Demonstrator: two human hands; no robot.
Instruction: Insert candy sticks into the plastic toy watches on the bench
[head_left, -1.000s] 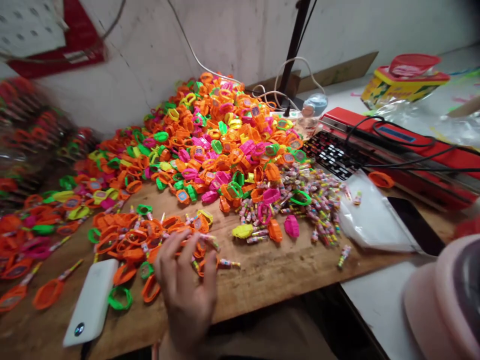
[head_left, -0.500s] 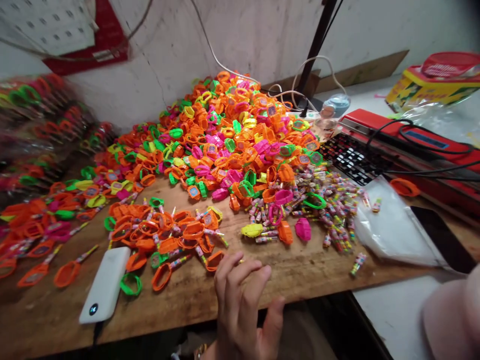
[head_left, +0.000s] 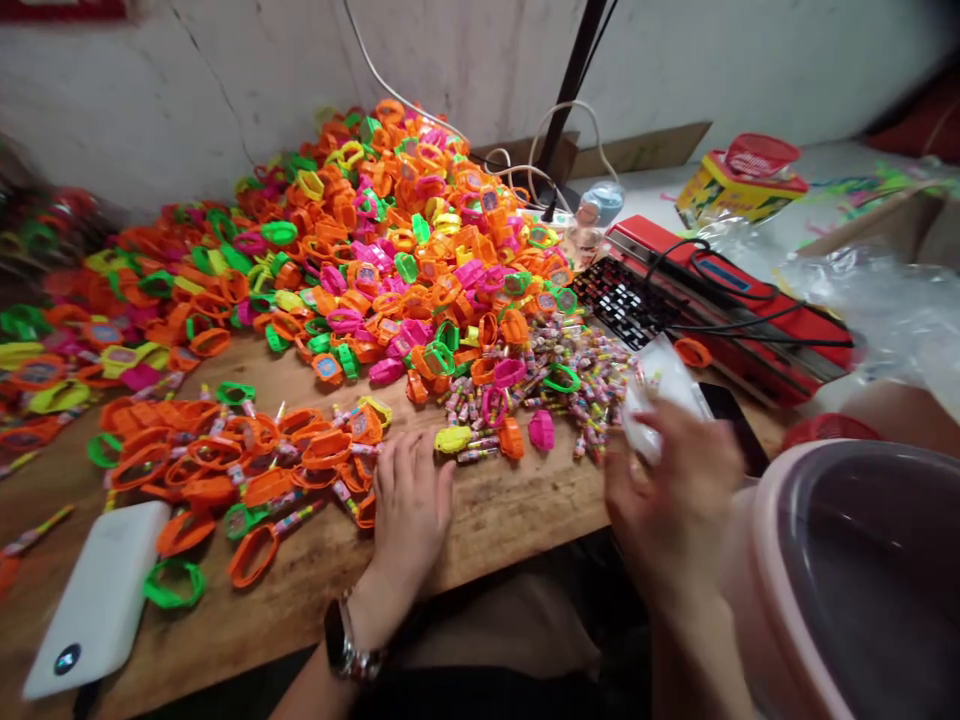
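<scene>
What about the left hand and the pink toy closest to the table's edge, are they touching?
Apart. The head view shows a yellow toy, an orange toy and bare wood between the left hand and the pink toy.

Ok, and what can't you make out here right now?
All in the head view:
- Right hand: blurred, so whether it grips the plastic bag is uncertain.
- Black phone: partly hidden behind that hand.
- Pink tub: cut off by the right and bottom edges.
</scene>
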